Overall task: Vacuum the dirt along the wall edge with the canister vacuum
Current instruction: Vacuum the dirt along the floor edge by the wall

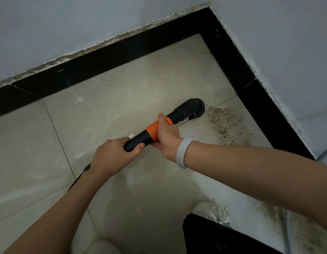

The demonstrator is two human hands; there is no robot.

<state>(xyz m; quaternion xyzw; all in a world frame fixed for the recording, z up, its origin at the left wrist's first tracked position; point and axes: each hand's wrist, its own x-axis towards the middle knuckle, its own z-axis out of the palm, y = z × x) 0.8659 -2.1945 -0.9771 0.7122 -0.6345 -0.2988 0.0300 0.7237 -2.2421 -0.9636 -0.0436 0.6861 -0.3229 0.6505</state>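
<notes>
Black vacuum wand (179,114), orange band, round brush head, apparently bristled

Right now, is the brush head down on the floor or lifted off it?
Down, as far as it shows: the brush head has its bristles at the tile, at the left edge of the dirt patch. Actual contact cannot be confirmed.

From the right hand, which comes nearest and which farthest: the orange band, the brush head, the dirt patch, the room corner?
1. Orange band: under the right hand.
2. Brush head: up the tube.
3. Dirt patch: right, by the baseboard.
4. Room corner: top, farthest.
</notes>
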